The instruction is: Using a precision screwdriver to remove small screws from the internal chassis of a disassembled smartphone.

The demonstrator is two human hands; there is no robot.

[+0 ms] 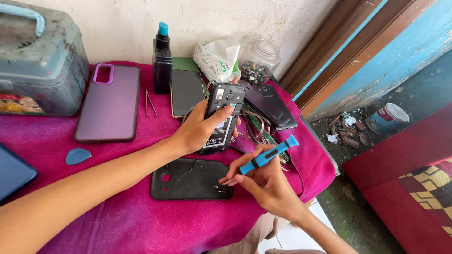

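Your left hand (197, 129) grips the opened phone (221, 117), back exposed; your right hand (266, 181) pinches a blue screwdriver (266, 156) just above the black back cover (190, 178).

Two bare forearms, no sleeves, no watch, rings or gloves. Left hand (200, 129) and right hand (266, 181) slim, nails short and unpainted. Tan trousers (263, 230) show at lower edge below the arms.
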